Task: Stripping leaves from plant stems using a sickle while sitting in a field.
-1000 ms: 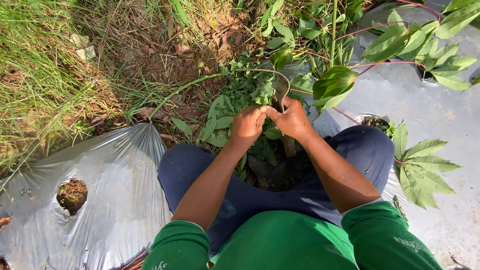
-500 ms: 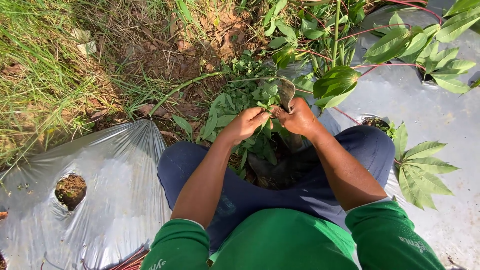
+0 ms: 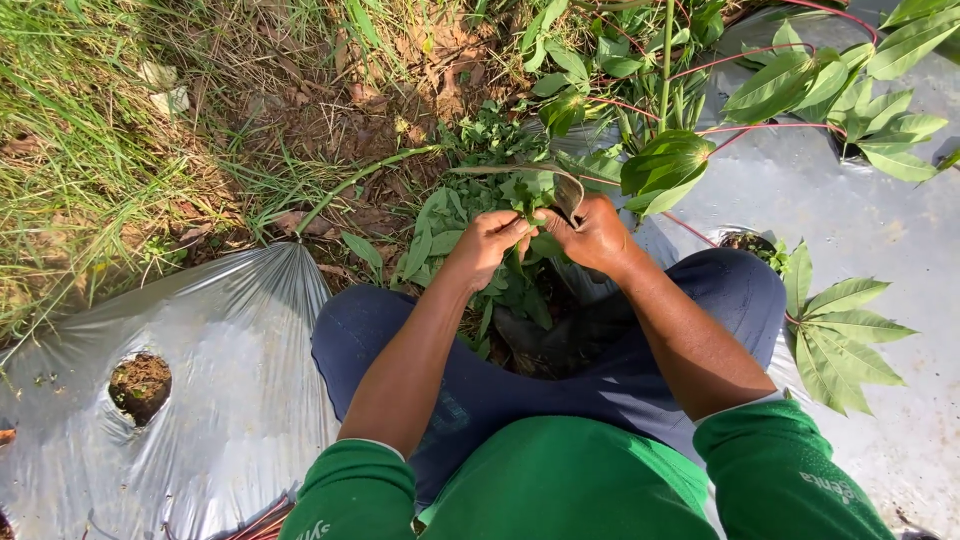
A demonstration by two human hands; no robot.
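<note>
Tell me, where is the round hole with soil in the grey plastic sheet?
In the head view, the soil hole is low at the left, in the grey plastic sheet, left of the person's left knee and far from both hands.

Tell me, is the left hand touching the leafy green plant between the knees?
Touching. The head view shows the left hand with its fingers closed around stems and leaves of the leafy plant, no gap visible; the right hand grips beside it.

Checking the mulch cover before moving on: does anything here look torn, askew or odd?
The silver plastic sheet is wrinkled and its edge bunches to a peak by the grass. Its round hole shows bare soil, no plant.
</note>
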